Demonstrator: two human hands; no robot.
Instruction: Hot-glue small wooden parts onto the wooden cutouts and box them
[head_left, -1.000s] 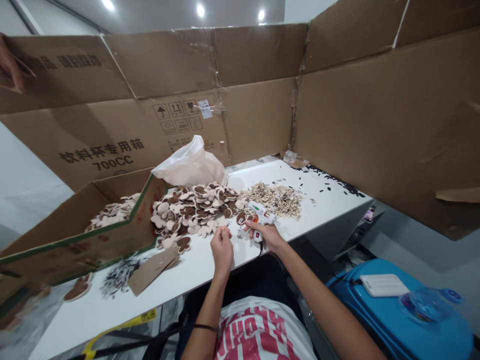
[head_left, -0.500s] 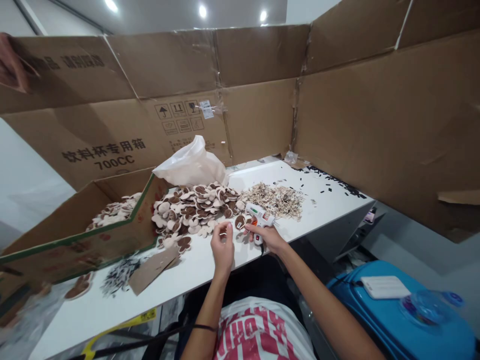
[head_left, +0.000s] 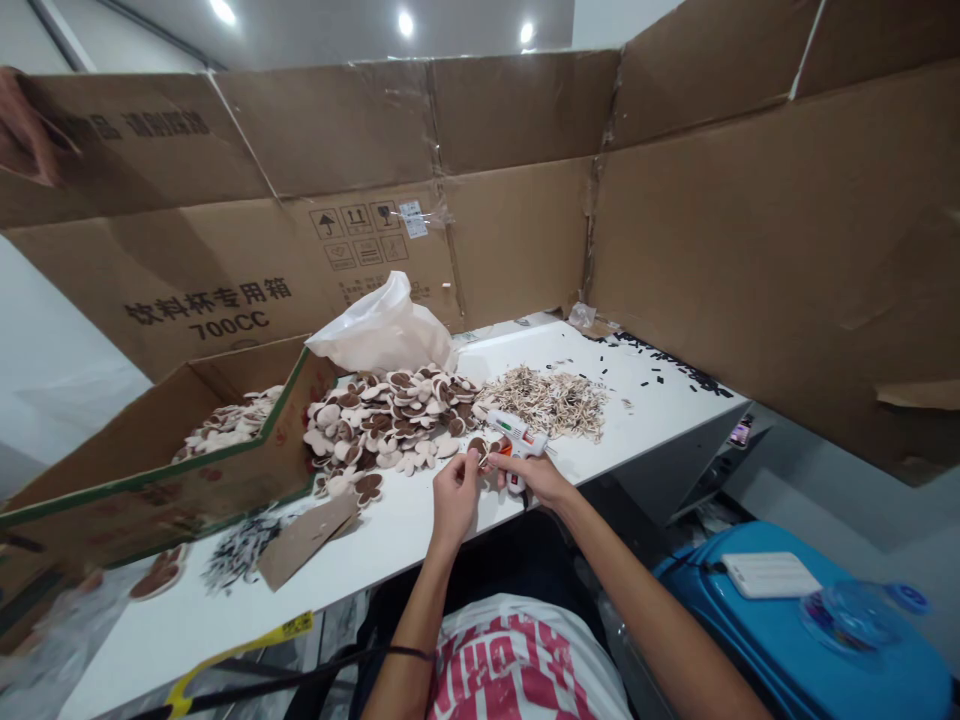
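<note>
1. Two bare hands are working close together near the front edge of a white table; taking them as the dial's centre, twelve o'clock is pointing straight ahead.
2. The left hand is sitting at about eight o'clock of a small brown-and-cream piece, its fingers curling nearly closed and their tips meeting at the piece's near side; whether they are pinching something tiny, I cannot tell.
3. The right hand is lying at about four o'clock of that piece, its fingers wrapping around a white glue gun with an orange trigger, while the thumb and fingertips are reaching to the piece.
4. The piece is resting between both hands, just beside the gun.
5. At ten o'clock a pile of brown and cream felt shapes is spreading, with a pale bag slumping behind it at eleven.
6. At one o'clock a heap of thin cream sticks is lying loose; black bits are scattering toward two.
7. At nine o'clock a green-rimmed carton is holding more shapes.
8. At eight o'clock a brown card is lying beside dark strips.
9. At four o'clock a blue case is supporting a bottle.
</note>
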